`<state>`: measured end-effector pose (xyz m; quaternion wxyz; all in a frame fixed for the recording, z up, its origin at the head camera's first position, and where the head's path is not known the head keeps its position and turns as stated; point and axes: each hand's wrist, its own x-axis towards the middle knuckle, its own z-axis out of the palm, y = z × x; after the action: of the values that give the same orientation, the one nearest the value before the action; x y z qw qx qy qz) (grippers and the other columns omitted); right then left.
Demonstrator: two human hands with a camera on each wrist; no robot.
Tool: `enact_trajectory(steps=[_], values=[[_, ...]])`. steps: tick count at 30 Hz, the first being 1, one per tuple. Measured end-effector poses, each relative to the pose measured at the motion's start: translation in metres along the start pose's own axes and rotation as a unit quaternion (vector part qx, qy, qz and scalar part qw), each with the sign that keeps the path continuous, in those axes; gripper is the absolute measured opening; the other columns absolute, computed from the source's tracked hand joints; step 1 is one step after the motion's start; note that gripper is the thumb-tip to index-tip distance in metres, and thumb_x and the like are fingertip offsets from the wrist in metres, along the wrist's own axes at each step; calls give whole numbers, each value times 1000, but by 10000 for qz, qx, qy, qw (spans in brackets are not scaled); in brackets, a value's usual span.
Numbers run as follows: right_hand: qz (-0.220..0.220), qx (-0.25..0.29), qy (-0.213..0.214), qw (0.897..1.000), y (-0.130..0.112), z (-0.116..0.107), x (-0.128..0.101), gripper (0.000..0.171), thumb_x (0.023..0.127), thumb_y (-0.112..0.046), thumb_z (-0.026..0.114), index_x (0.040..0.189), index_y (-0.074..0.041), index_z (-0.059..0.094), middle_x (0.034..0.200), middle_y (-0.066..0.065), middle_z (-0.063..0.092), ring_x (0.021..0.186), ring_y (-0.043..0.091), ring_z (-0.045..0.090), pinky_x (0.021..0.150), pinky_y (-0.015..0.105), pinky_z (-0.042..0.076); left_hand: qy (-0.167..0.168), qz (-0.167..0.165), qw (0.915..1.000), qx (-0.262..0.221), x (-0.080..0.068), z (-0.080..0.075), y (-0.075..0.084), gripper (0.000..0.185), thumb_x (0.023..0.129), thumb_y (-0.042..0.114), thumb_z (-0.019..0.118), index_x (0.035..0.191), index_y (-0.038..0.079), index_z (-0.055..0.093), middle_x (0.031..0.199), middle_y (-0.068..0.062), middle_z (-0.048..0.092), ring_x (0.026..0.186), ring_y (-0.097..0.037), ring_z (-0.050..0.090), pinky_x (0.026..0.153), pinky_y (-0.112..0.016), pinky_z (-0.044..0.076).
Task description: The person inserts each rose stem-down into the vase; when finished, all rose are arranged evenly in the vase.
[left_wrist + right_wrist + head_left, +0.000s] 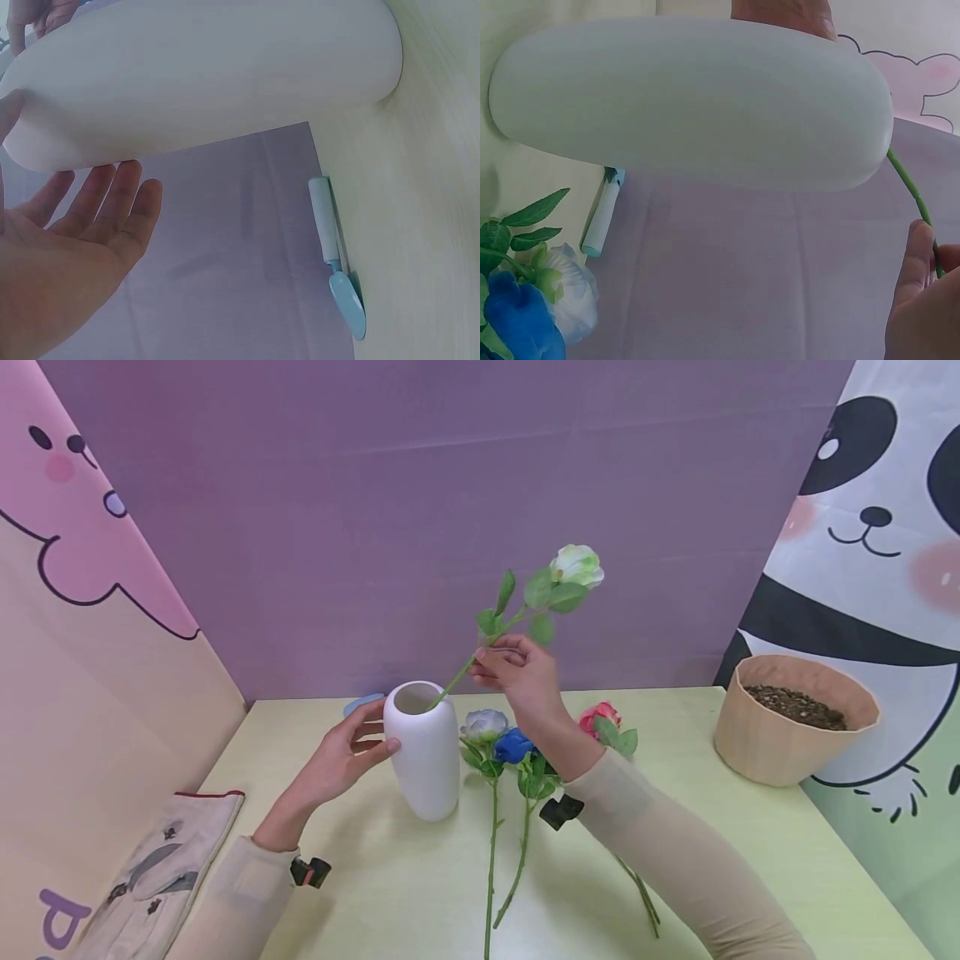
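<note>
Your right hand (519, 672) pinches the green stem of the white rose (576, 565) between thumb and fingertips, partway up its length. The stem slants down to the left, and its lower end sits inside the mouth of the white vase (422, 750); the bloom hangs high above and to the right of the vase. In the right wrist view the stem leaves the vase rim and runs to your curled fingers (919, 255).

Your left hand (341, 760) is relaxed and spread, thumb tip touching the vase's upper side. In the left wrist view the straight fingers (112, 196) lie just beside the vase wall; whether they touch it, you cannot tell.

The vase stands upright on the pale green table (750, 827), left of centre. It holds only that one stem.

Just right of the vase three more flowers lie flat on the table: a pale blue rose (483, 725), a deep blue rose (513, 746) and a pink rose (597, 717).

A light blue trowel (334, 251) lies behind the vase at the wall's foot. At the far right a tan pot (780, 735) holds dark soil (795, 705). A glove (157, 868) lies at the table's left edge.
</note>
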<state>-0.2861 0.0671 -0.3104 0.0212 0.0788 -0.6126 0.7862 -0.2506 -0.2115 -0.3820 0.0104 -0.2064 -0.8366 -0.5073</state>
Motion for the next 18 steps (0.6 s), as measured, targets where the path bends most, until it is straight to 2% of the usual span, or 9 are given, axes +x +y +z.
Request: enact_trajectory(steps=[8, 13, 18], values=[[35, -25, -139, 9999, 6, 7, 0, 16, 95, -13, 68, 106, -7, 59, 91, 2, 72, 80, 14, 73, 91, 41, 60, 20, 114, 9999, -93, 0, 1, -2, 66, 94, 29, 71, 151, 18, 40, 145, -9, 51, 131, -34, 55, 107, -48, 50], [59, -1, -68, 10000, 7, 11, 0, 16, 97, -19, 66, 106, -7, 60, 89, 2, 71, 79, 13, 74, 81, 32, 63, 21, 165, 9998, -89, 1, 1, -3, 65, 94, 26, 71, 151, 18, 40, 144, -11, 52, 130, -34, 56, 107, -50, 50], [120, 22, 89, 9999, 8, 13, 1, 19, 98, -23, 66, 107, -7, 61, 87, 3, 71, 78, 13, 74, 79, 28, 63, 19, 180, 9998, -72, 1, 0, -1, 65, 94, 26, 71, 151, 18, 40, 145, -10, 51, 132, -33, 54, 107, -51, 49]])
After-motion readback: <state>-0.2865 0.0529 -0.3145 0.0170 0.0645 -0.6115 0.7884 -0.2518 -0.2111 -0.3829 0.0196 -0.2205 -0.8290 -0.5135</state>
